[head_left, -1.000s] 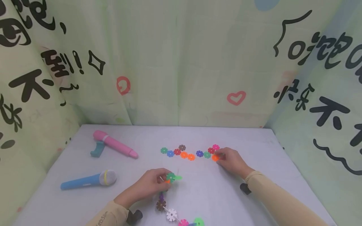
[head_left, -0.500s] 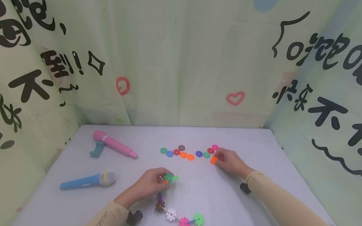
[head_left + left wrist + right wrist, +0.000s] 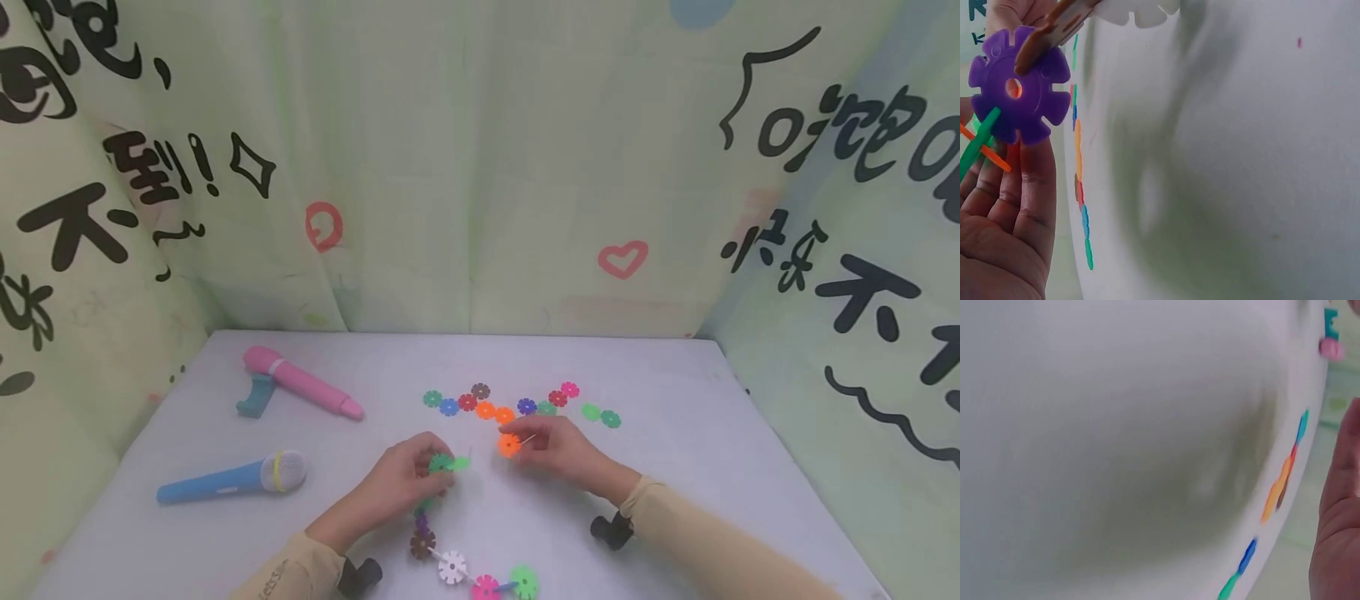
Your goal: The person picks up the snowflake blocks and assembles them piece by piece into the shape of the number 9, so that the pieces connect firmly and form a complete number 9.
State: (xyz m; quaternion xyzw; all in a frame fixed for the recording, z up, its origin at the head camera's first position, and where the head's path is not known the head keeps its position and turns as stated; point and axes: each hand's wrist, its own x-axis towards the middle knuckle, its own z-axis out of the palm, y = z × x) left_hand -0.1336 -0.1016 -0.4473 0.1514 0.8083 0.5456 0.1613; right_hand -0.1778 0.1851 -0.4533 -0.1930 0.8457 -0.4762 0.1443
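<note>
My left hand [image 3: 405,477] pinches the end of a chain of notched plastic discs, near a green disc [image 3: 441,463]. The chain hangs down through a purple disc [image 3: 1038,103], a brown disc [image 3: 422,545], a white disc [image 3: 452,567] and a pink disc [image 3: 485,587] to a light green disc [image 3: 524,582]. Facing it across a small gap, my right hand [image 3: 562,450] holds a loose orange disc [image 3: 509,445] between thumb and finger. In the right wrist view only part of the right hand shows, and its disc is out of sight.
Several loose discs lie in a row behind the hands, including a brown disc [image 3: 481,391] and a light green disc [image 3: 591,412]. At the left are a pink toy microphone [image 3: 303,382], a teal curved piece [image 3: 257,397] and a blue microphone [image 3: 232,478]. Printed curtains surround the white table [image 3: 360,358].
My right hand has picked up the orange disc from the right of the row and carried it left and nearer, towards the chain. Two green discs it had covered now show. The left hand barely moved.
</note>
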